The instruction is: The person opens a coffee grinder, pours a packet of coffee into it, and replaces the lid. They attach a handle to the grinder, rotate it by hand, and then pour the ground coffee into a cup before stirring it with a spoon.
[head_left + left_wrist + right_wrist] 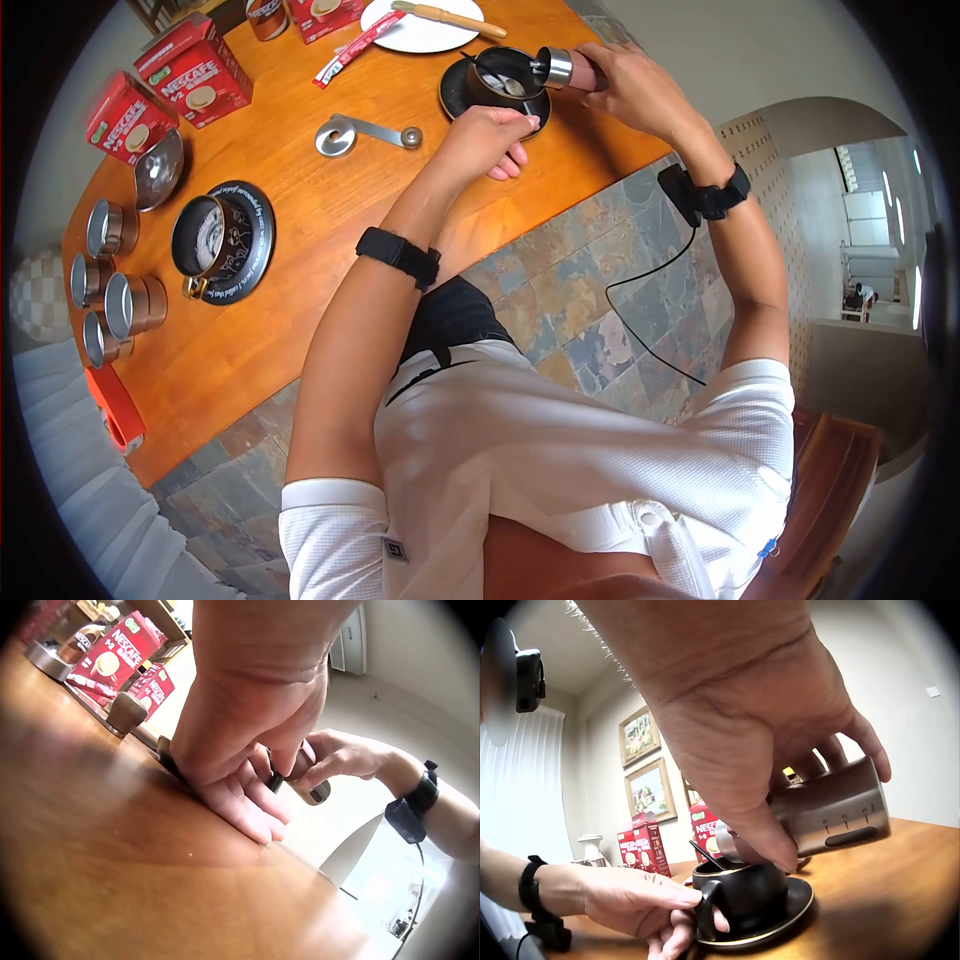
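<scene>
White shirt (560, 440) closest to the head camera, lower part of view. Ahead of it, on the wooden surface (350, 220): black cup (754, 892), upright on its dark saucer (801, 904), near the edge.

Left hand (482, 138): thumb and fingers clamped on the cup's handle (707, 907); one fingertip shows past the loop. Right hand (638, 88): fingers wrapped round a metal cylinder (840, 814), lying over nearly sideways, its end at the cup's rim.

Handling, judged by eye. Cup: probably glazed ceramic, stiff, modest weight, liable to chip if knocked by metal. Handle is the sound hold; a push there could turn or slide the cup on the saucer, so keep the pull low and steady. Cylinder: rigid, likely the denser of the two, its polished wall apt to slip in dry or damp fingers. Best held round the middle with thumb opposed, clear of the open end.

Hard to make out: cylinder's contents, and whether anything is leaving it. Its cup-side end is behind the thumb in the right wrist view; contact with the rim cannot be told. Cup holds something pale, unidentified, plus a thin dark stick (706, 853) whose lower end is not clear. Left wrist view: cup mostly blocked by the hand.
</scene>
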`<state>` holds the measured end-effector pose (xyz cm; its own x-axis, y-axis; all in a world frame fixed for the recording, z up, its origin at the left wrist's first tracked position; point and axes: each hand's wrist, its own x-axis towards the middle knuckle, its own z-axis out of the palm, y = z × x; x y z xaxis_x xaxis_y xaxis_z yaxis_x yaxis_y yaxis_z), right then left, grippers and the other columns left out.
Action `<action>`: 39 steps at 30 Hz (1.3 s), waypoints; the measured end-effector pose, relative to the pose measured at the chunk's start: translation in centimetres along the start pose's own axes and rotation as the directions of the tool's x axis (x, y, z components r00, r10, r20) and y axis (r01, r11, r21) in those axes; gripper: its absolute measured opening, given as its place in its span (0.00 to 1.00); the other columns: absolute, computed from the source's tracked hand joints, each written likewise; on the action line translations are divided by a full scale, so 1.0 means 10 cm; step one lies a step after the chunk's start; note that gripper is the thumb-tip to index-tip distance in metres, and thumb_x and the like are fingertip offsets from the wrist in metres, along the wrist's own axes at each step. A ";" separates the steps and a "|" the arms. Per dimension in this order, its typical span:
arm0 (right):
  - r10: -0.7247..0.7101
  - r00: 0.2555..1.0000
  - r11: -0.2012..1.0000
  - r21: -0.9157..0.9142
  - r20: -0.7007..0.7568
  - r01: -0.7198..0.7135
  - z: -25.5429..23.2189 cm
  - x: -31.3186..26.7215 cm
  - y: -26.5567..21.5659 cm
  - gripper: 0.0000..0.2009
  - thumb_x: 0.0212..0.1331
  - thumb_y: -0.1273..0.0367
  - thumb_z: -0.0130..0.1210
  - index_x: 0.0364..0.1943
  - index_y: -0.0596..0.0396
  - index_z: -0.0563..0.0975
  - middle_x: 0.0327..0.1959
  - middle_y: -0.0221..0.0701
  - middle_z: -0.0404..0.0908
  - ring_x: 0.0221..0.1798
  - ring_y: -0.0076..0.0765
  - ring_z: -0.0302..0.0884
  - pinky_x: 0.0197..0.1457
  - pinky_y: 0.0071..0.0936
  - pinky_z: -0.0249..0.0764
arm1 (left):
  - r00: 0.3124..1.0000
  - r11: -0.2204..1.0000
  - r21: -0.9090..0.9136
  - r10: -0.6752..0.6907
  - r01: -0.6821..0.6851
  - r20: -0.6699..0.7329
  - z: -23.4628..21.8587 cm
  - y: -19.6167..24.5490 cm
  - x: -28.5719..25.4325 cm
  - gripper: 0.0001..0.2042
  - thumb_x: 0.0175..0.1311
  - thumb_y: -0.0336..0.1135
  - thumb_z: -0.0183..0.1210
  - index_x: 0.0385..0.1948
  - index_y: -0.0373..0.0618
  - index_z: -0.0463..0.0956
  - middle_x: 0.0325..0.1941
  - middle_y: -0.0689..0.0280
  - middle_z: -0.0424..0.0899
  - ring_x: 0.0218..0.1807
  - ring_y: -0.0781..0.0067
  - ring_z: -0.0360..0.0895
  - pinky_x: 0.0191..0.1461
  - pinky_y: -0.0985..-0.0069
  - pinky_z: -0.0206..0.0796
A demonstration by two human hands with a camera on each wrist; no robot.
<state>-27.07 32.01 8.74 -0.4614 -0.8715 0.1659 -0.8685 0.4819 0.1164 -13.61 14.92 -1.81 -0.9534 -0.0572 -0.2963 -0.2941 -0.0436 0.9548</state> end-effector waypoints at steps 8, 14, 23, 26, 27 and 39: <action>-0.014 0.999 1.000 -0.011 0.040 0.015 0.00 0.03 0.03 0.20 0.55 0.63 0.65 0.52 0.51 0.78 0.44 0.39 0.85 0.51 0.55 0.78 0.54 0.48 0.75 | 1.000 1.000 0.006 0.026 -0.026 -0.006 0.01 -0.02 0.01 0.19 0.71 0.50 0.57 0.49 0.44 0.82 0.26 0.67 0.84 0.26 0.77 0.82 0.29 0.80 0.76; 0.009 0.996 0.999 -0.045 0.083 -0.006 -0.05 0.06 -0.02 0.20 0.56 0.61 0.65 0.52 0.50 0.79 0.44 0.39 0.85 0.51 0.54 0.78 0.54 0.47 0.75 | 1.000 1.000 0.017 0.025 -0.024 -0.002 0.00 -0.02 0.01 0.19 0.71 0.50 0.57 0.50 0.44 0.82 0.26 0.67 0.84 0.25 0.77 0.82 0.29 0.80 0.77; 0.008 0.995 0.997 -0.076 0.097 -0.001 -0.08 0.08 -0.02 0.19 0.56 0.61 0.65 0.51 0.50 0.79 0.43 0.39 0.85 0.51 0.54 0.79 0.53 0.47 0.76 | 1.000 1.000 0.010 0.015 -0.015 -0.007 0.00 -0.03 0.01 0.19 0.71 0.50 0.58 0.50 0.44 0.82 0.26 0.67 0.84 0.25 0.78 0.81 0.29 0.80 0.77; 0.007 0.994 0.998 -0.068 0.105 0.001 -0.10 0.10 -0.04 0.19 0.56 0.61 0.65 0.51 0.50 0.79 0.42 0.39 0.85 0.50 0.54 0.79 0.53 0.47 0.76 | 1.000 1.000 0.011 0.012 -0.012 -0.003 0.00 -0.02 0.01 0.19 0.71 0.50 0.58 0.50 0.44 0.82 0.26 0.68 0.84 0.25 0.78 0.81 0.29 0.80 0.77; 0.017 0.992 0.998 -0.065 0.122 -0.009 -0.11 0.10 -0.05 0.18 0.57 0.61 0.65 0.51 0.50 0.79 0.41 0.40 0.85 0.50 0.54 0.80 0.53 0.47 0.76 | 1.000 1.000 0.011 0.012 -0.012 -0.005 0.00 -0.02 0.01 0.19 0.71 0.50 0.58 0.50 0.44 0.82 0.26 0.68 0.84 0.25 0.78 0.81 0.29 0.80 0.77; 0.023 0.992 0.995 -0.096 0.123 -0.011 -0.13 0.12 -0.06 0.18 0.56 0.61 0.66 0.50 0.49 0.79 0.39 0.39 0.86 0.48 0.53 0.81 0.50 0.48 0.77 | 1.000 1.000 0.021 0.012 -0.012 -0.021 0.02 -0.01 0.00 0.18 0.71 0.50 0.57 0.49 0.45 0.82 0.26 0.68 0.84 0.26 0.79 0.81 0.29 0.80 0.76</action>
<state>-26.84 30.78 10.12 -0.4999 -0.8648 0.0473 -0.8419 0.4980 0.2079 -13.56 15.11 -1.94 -0.9553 -0.0791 -0.2849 -0.2841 -0.0216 0.9586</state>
